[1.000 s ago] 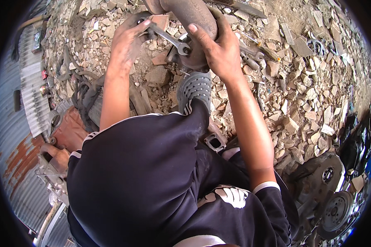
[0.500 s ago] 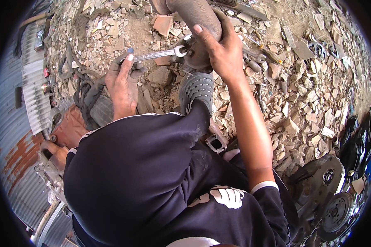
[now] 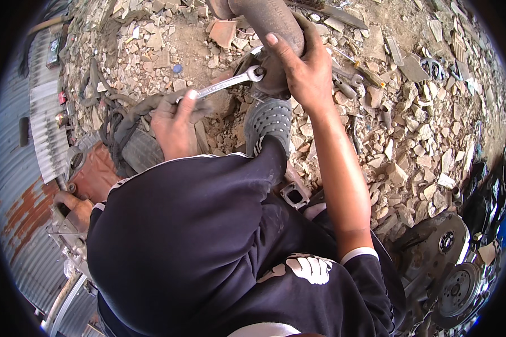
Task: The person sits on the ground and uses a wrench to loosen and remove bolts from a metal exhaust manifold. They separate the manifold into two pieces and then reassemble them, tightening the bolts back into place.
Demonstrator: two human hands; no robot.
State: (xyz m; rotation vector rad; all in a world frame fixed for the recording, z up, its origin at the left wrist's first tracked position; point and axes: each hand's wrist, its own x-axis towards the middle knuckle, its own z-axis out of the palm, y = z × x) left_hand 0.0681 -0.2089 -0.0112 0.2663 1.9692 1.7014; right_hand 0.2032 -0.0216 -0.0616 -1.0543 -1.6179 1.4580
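My left hand (image 3: 175,128) grips the near end of a silver open-end wrench (image 3: 225,83), thumb on top and fingers closed, slightly blurred. The wrench slants up to the right, and its jaw sits around a bolt head (image 3: 260,71) on the flange of a thick rusty metal pipe (image 3: 267,22). My right hand (image 3: 310,76) is wrapped round the pipe's right side near the flange, thumb lying across the top. Its other fingers are partly hidden behind the pipe. Just below the flange is my grey perforated clog (image 3: 269,121).
Broken stone and tile rubble (image 3: 410,151) covers the ground. Right of the pipe lie a screwdriver (image 3: 371,77) and other metal tools. A brown metal part (image 3: 95,174) and dark hoses (image 3: 118,123) are at left, beside corrugated sheeting (image 3: 17,112). Large engine parts (image 3: 441,241) stand at lower right.
My left hand has moved toward me and slightly right, swinging the wrench's handle down while its jaw stays at the bolt. A blue cap on the ground is now uncovered. My right hand is nearly still.
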